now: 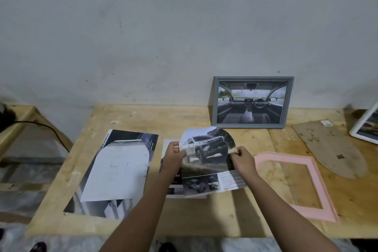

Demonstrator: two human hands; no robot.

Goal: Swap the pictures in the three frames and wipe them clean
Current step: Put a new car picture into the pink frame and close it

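Both hands hold a cut-out truck picture (206, 149) with a rounded top above the table's middle. My left hand (173, 156) pinches its left edge and my right hand (242, 161) pinches its right edge. An empty pink frame (319, 186) with an arched end lies flat to the right. A grey frame (252, 102) showing a car interior leans against the wall behind. A white frame (366, 127) stands tilted at the far right edge, partly cut off. A brown backing board (331, 147) lies behind the pink frame.
A large brochure sheet (118, 172) with an arched cut-out paper on it lies at the left of the wooden table (204, 219). More printed pages (173, 188) lie under the held picture. A black cable (51, 131) runs over a lower bench at the left.
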